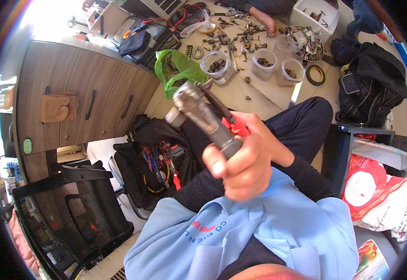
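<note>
In the middle, near the camera, my left hand [243,175] is closed in a fist around the lower end of a worn metal cylinder [206,116]. The cylinder tilts up and to the left, and a short block sticks out of its side; motion blurs it, so its exact kind is unclear. Behind it my right hand [266,137] is closed on a red-handled tool [236,125]. That tool's long dark metal end runs up along the cylinder, and I cannot tell whether the two touch. My left wrist is hidden behind the fist.
Clear tubs [218,67] of small metal parts, a green plastic bag [178,70] and scattered tools lie ahead on the floor. A black tool bag [152,163] is at left, a black backpack [371,79] at right. Another person's hand [264,21] reaches in at the top.
</note>
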A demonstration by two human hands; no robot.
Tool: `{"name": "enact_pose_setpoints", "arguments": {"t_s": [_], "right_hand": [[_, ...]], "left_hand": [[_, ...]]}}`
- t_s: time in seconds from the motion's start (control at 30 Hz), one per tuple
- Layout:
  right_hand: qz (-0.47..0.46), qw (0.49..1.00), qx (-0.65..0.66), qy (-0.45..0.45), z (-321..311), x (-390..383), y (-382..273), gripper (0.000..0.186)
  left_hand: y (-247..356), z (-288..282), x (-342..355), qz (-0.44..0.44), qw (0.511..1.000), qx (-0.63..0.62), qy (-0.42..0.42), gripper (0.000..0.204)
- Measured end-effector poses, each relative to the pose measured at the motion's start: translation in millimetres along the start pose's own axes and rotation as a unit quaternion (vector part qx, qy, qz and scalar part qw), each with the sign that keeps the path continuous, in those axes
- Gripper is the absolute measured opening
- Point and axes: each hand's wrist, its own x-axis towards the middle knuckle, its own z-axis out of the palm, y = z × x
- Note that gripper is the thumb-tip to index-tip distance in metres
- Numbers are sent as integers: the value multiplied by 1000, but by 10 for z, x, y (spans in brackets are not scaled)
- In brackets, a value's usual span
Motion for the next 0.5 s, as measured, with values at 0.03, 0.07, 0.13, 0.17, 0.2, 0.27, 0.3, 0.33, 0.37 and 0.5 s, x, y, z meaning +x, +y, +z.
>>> {"name": "enact_pose_setpoints", "arguments": {"t_s": [0.03, 0.07, 0.13, 0.17, 0.2, 0.27, 0.3, 0.33, 0.37, 0.5], "right_hand": [[44, 998, -36, 2, -34, 6, -262, 23], [40, 995, -85, 26, -49, 13, -322, 22], [29, 980, -182, 71, -90, 14, -401, 22], [-10, 970, -219, 100, -117, 26, -456, 25], [-19, 957, -270, 104, -177, 15, -418, 27], [-17, 940, -320, 120, -236, 16, -433, 31], [-14, 928, -351, 123, -243, -2, -424, 31], [-8, 923, -366, 117, -250, -9, -422, 32], [-2, 918, -380, 111, -258, -12, -422, 33], [5, 896, -435, 92, -277, 2, -431, 32]], "left_hand": [[-10, 81, 55, -8, 1000, 17, 17, 13], [-11, 205, 80, -15, 999, 35, 35, 14], [-51, 422, 52, 4, 986, 87, 141, 24], [-79, 537, -10, 27, 974, 97, 203, 26], [-94, 626, -84, 50, 957, 103, 265, 29], [-87, 758, -221, 69, 933, 100, 339, 32], [-101, 800, -289, 86, 929, 99, 346, 31], [-112, 840, -344, 102, 925, 98, 354, 31], [-112, 903, -354, 114, 918, 89, 368, 29], [-119, 1025, -508, 146, 887, 98, 427, 24]]}}
